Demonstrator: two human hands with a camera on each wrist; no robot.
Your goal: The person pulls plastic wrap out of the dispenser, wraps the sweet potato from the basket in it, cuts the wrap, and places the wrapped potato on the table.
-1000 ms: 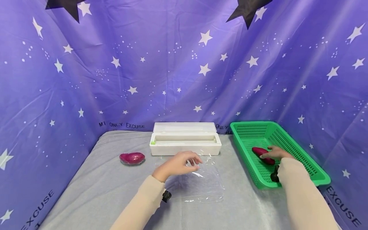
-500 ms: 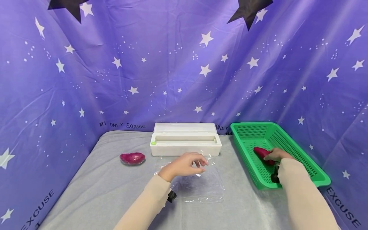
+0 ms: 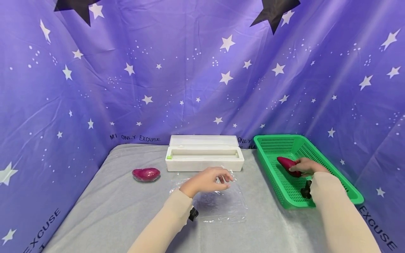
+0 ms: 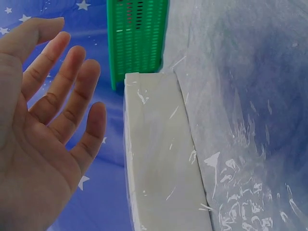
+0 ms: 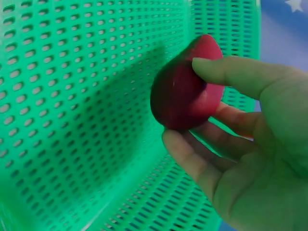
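My right hand (image 3: 306,166) pinches a dark red, tapered sweet potato (image 3: 287,165) between thumb and fingers, inside the green basket (image 3: 278,189). In the right wrist view the thumb lies along one side of the sweet potato (image 5: 180,91) and the fingers curl beneath it. My left hand (image 3: 209,181) hovers over a sheet of clear plastic film (image 3: 221,207) on the table, holding nothing. The left wrist view shows that hand (image 4: 53,110) with its fingers loosely bent and apart.
Behind the film stands a white film box (image 3: 204,166) with its lid (image 3: 204,140) raised. Another red sweet potato (image 3: 146,174), shiny with film wrapped round it, lies on the grey cloth at the left. A purple starred curtain (image 3: 177,88) encloses the table.
My right hand has closed round the sweet potato in the basket and raised it slightly. My left hand has drifted a little to the right over the film.
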